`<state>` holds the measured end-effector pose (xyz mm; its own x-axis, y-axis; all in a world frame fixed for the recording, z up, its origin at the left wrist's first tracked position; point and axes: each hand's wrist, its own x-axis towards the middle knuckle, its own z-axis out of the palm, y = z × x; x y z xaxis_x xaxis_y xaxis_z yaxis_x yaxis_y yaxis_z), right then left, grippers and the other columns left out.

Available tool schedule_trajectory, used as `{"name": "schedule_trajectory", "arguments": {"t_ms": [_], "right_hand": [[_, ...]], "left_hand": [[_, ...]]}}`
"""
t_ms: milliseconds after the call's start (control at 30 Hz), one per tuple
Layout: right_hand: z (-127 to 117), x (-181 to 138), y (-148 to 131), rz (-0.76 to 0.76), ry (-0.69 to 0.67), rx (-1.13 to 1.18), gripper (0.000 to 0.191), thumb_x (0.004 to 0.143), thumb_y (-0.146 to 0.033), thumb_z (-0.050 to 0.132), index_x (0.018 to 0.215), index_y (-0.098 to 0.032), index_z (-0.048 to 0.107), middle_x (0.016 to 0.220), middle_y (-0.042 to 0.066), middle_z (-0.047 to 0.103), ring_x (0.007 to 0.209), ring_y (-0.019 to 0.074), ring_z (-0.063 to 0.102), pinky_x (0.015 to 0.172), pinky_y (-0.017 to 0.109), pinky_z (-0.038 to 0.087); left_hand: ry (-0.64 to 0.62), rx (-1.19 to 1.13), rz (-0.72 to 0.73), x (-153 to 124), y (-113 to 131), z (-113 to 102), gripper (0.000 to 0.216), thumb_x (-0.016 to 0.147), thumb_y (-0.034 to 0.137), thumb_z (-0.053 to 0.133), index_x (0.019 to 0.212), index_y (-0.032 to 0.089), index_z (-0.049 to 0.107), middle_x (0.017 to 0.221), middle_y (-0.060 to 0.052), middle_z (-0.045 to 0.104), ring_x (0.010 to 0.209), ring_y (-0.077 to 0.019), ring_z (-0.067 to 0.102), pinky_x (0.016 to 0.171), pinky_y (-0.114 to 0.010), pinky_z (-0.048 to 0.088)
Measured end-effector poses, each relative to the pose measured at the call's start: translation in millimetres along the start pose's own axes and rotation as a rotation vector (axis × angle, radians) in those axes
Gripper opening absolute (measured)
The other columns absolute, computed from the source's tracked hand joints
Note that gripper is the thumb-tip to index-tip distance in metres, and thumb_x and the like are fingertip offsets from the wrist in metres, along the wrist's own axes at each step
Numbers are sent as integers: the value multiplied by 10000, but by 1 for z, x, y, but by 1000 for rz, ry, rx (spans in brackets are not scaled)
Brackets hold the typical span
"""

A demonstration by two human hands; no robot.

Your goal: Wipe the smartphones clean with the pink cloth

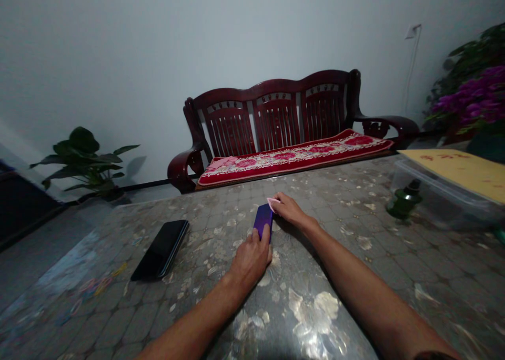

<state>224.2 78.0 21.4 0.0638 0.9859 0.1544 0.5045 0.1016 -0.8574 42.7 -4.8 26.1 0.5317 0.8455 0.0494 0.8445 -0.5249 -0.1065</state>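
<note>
A purple-blue phone point(262, 218) lies on the patterned table in front of me. My left hand point(252, 255) grips its near end, with fingers over the top face and the thumb along the right side. At the far right corner of the phone, my right hand point(287, 208) pinches a small pale pink wipe point(272, 203). Whether the wipe is cloth or paper, I cannot tell. Part of it is hidden by the fingers. To the left of my left hand rests a black phone point(161, 249), its dark screen facing up.
On the right stand a green bottle point(404, 199) and a clear plastic box point(445, 207) with a yellow sheet point(457, 171) on top. Colourful rubber bands point(100, 284) lie at left. Behind the table point(221, 213) is a wooden bench point(276, 108); plants flank it.
</note>
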Motion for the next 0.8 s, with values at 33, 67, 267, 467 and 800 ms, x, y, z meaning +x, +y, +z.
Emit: {"name": "schedule_trajectory", "arguments": {"t_ms": [33,67,267,467,800], "right_hand": [[1,0,-1,-5,10,14,242,889,-434,516,820,-206,563,771,12,635,731,162,546,641,246,366],[1,-1,-2,-12,16,26,243,887,-437,515,812,-209,555,760,10,629,725,163,542,636,247,364],[0,-1,-7,-54,39,30,259,885,-457,498,786,-220,535,731,3,612,720,165,532,633,253,355],[3,1,-15,-97,51,53,268,893,-460,490,793,-216,537,747,-3,602,735,160,531,648,252,360],[22,27,-16,-89,32,190,232,835,-437,557,769,-215,554,694,-19,582,699,154,504,614,245,375]], "left_hand": [[4,-3,0,0,-2,1,552,964,184,477,1507,118,402,1236,-240,639,959,-303,718,726,-343,601],[7,-6,2,-1,-4,1,549,964,183,475,1505,118,406,1209,-225,657,939,-294,723,713,-330,600],[-8,-92,-19,-5,-15,-6,537,957,172,476,1491,140,427,1246,-185,685,929,-266,739,727,-296,584],[-44,-259,-99,-11,-27,-15,500,972,150,468,1472,172,452,1236,-125,713,1013,-240,732,809,-280,555],[75,-462,-259,-17,-50,-5,419,998,176,414,1390,178,562,1031,-116,776,904,-235,752,766,-276,514]]}}
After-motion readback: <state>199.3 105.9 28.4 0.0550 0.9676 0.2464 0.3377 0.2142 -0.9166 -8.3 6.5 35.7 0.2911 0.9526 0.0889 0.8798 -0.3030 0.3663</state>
